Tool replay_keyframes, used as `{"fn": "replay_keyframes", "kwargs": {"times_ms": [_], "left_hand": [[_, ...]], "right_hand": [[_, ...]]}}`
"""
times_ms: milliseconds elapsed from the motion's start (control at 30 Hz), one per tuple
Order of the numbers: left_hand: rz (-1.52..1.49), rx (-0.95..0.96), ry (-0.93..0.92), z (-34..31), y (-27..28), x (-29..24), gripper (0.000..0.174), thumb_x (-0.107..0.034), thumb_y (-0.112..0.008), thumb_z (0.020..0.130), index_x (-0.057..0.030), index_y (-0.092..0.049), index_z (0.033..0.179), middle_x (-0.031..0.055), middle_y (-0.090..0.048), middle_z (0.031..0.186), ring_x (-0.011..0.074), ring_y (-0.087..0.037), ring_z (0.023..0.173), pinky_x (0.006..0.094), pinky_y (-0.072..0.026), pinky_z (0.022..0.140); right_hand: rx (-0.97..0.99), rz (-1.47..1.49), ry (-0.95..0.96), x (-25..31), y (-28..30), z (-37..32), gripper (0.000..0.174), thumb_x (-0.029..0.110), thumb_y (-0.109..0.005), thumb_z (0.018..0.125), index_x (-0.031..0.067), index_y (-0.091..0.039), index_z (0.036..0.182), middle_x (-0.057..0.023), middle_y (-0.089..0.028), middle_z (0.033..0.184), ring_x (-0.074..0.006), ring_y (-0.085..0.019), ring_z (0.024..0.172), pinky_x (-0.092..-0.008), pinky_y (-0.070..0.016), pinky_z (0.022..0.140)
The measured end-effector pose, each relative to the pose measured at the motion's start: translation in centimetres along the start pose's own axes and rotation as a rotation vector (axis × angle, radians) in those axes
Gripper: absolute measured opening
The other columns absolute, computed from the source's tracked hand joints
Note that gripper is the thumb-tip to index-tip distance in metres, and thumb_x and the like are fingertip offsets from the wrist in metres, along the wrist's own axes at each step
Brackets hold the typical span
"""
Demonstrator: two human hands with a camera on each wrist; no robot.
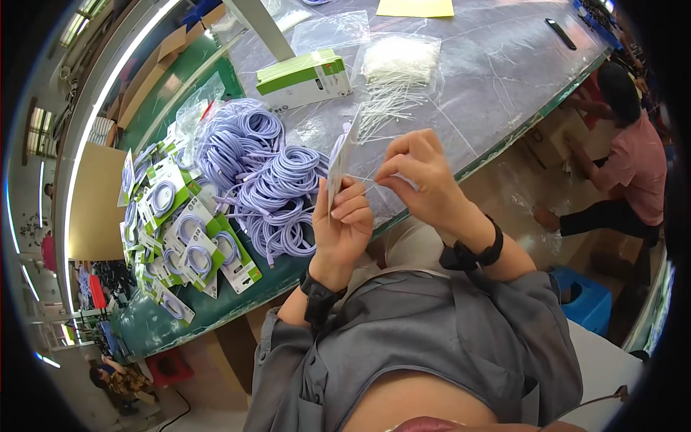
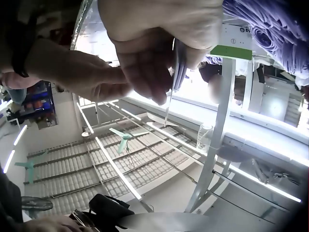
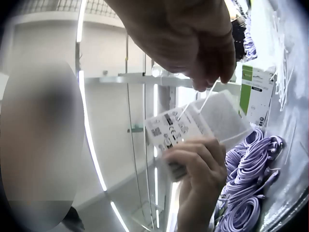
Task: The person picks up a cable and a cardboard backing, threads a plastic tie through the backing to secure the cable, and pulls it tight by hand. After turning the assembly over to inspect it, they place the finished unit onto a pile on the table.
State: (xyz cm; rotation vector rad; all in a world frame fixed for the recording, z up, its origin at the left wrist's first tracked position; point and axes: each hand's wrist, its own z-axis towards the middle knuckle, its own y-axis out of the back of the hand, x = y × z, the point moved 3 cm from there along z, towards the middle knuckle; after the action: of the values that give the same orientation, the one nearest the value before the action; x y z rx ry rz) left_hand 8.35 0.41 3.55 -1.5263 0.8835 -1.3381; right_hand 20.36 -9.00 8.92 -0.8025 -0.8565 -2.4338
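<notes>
Upright in my left hand [image 1: 347, 223] is a packaging card [image 1: 342, 169], seen nearly edge-on in the head view, with lilac cable on its left face. The right wrist view shows the card's printed back [image 3: 178, 128], my left fingers curled over its lower part. My right hand [image 1: 425, 180], just to the right of the card, pinches a thin white tie [image 3: 207, 99] between thumb and forefinger. A second white strand sticks out of the card's back. Beyond the hands lies a loose heap of white ties [image 1: 389, 108], spilling from a clear bag [image 1: 399, 61].
Coiled lilac cables [image 1: 281, 187] are piled left of my hands. Farther left lie several carded cables [image 1: 191, 237]. A green-and-white box of cards [image 1: 304, 79] stands behind, by a metal post [image 1: 260, 29]. Another person [image 1: 633, 158] sits at the right, beyond the table edge.
</notes>
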Motion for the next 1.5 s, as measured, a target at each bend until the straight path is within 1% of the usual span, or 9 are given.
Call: {"fn": "replay_keyframes", "kwargs": {"times_ms": [267,800,1000,1067,1100,1200,1300,1400,1500], "left_hand": [[-0.200,0.090,0.071,0.2,-0.4,0.4,0.018,-0.010,-0.042,0.093,0.0046,-0.045,0.104,0.0014,-0.044,0.068,0.0086,-0.048,0.051,0.0226,-0.0397,0.051],[-0.190,0.073,0.075,0.0,0.1,0.3,0.020,-0.012,-0.042,0.094,0.0050,-0.045,0.103,0.0017,-0.046,0.068,0.0096,-0.049,0.050,0.0220,-0.0393,0.049],[0.285,0.090,0.012,0.1,1.4,0.1,0.037,-0.034,-0.042,0.097,-0.0029,-0.052,0.114,0.0028,-0.055,0.081,0.0111,-0.057,0.074,0.0290,-0.0463,0.063],[0.646,-0.146,-0.091,-0.1,0.9,-0.3,0.040,-0.039,-0.040,0.098,-0.0087,-0.050,0.123,0.0063,-0.060,0.105,0.0177,-0.058,0.100,0.0359,-0.0495,0.080],[0.540,-0.054,0.006,-0.3,1.9,-1.4,0.039,-0.031,-0.043,0.098,-0.0084,-0.043,0.130,0.0092,-0.053,0.125,0.0236,-0.053,0.115,0.0402,-0.0474,0.093],[0.897,-0.218,-0.161,-0.5,0.7,-0.7,0.038,-0.026,-0.045,0.097,-0.0052,-0.041,0.129,0.0112,-0.052,0.125,0.0227,-0.053,0.114,0.0394,-0.0467,0.094],[0.948,-0.199,-0.200,-0.2,0.7,-0.5,0.038,-0.017,-0.049,0.096,-0.0058,-0.039,0.131,0.0094,-0.050,0.128,0.0233,-0.049,0.120,0.0403,-0.0436,0.099],[1.032,-0.197,-0.311,0.0,0.5,-0.4,0.037,-0.013,-0.050,0.095,-0.0062,-0.039,0.130,0.0085,-0.050,0.127,0.0219,-0.052,0.117,0.0387,-0.0444,0.098],[1.082,-0.170,-0.397,-0.1,0.0,-0.4,0.037,-0.010,-0.050,0.095,-0.0065,-0.039,0.129,0.0083,-0.051,0.125,0.0212,-0.054,0.114,0.0388,-0.0462,0.096]], "right_hand": [[-0.069,-0.091,0.011,0.7,-0.9,-0.5,0.012,0.005,-0.072,0.069,0.0108,-0.063,0.075,0.0001,-0.056,0.075,-0.0176,-0.052,0.076,-0.0317,-0.0336,0.077],[-0.038,-0.082,-0.009,0.5,-1.5,-0.8,0.012,0.005,-0.071,0.069,0.0100,-0.063,0.076,-0.0002,-0.056,0.074,-0.0181,-0.052,0.075,-0.0320,-0.0340,0.078],[-0.048,0.003,0.013,0.6,-2.0,-0.7,0.011,0.007,-0.068,0.070,0.0095,-0.061,0.078,-0.0030,-0.055,0.076,-0.0215,-0.053,0.075,-0.0344,-0.0346,0.078],[0.033,-0.036,-0.025,-0.6,-1.5,-1.1,0.021,-0.001,-0.066,0.068,0.0055,-0.062,0.088,-0.0062,-0.058,0.080,-0.0237,-0.056,0.079,-0.0349,-0.0374,0.081],[0.047,-0.044,-0.019,-0.9,-1.3,-1.3,0.021,-0.001,-0.066,0.068,0.0055,-0.062,0.088,-0.0062,-0.058,0.080,-0.0237,-0.056,0.079,-0.0349,-0.0374,0.081],[0.045,0.007,-0.015,-2.0,-1.0,-2.2,0.022,-0.002,-0.062,0.071,0.0052,-0.058,0.091,-0.0091,-0.057,0.084,-0.0273,-0.054,0.083,-0.0380,-0.0372,0.085],[-0.008,0.246,-0.307,-3.5,-1.3,-3.7,0.027,-0.004,-0.060,0.071,0.0040,-0.058,0.097,-0.0120,-0.058,0.091,-0.0284,-0.054,0.089,-0.0395,-0.0394,0.087],[-0.047,0.094,-0.232,-3.2,-0.5,-3.6,0.031,-0.003,-0.062,0.072,0.0036,-0.057,0.101,-0.0126,-0.058,0.097,-0.0287,-0.054,0.091,-0.0415,-0.0411,0.087],[-0.192,-0.396,0.206,-1.4,1.5,-3.8,0.031,0.003,-0.066,0.074,0.0040,-0.057,0.103,-0.0091,-0.057,0.096,-0.0274,-0.051,0.088,-0.0427,-0.0402,0.086]]}}
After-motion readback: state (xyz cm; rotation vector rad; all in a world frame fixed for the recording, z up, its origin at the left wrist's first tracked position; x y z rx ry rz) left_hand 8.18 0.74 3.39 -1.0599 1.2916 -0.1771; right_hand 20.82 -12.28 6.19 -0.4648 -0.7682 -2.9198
